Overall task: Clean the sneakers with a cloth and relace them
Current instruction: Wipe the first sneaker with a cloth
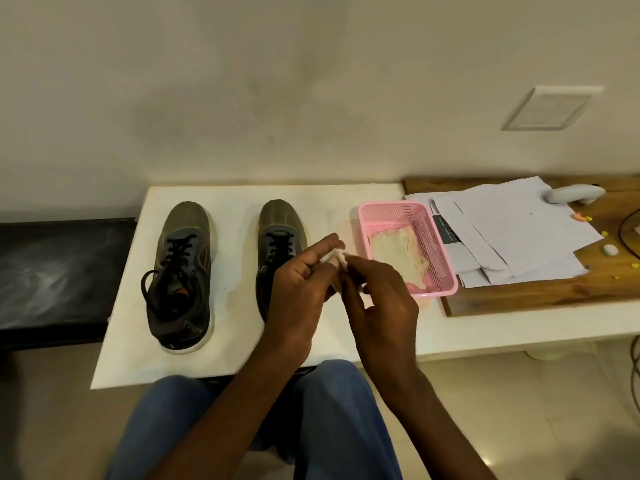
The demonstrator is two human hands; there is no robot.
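wall (277, 81): cream, smudged | table (242, 341): white | bench (52, 271): black

Bare forearms without sleeves, and blue jeans (339, 417) covering both legs below

No text, brand, number or sign can be read anywhere here. The one thing that bears lettering is a dark card (446, 229) lying among the white papers (512, 230) just beside the pink basket (440, 268): a short line of pale print runs along it, too small and blurred to make out. The sneaker on the left (181, 271) shows an orange mark at its side, but its shape is unclear and no name can be read from it. The papers themselves look blank
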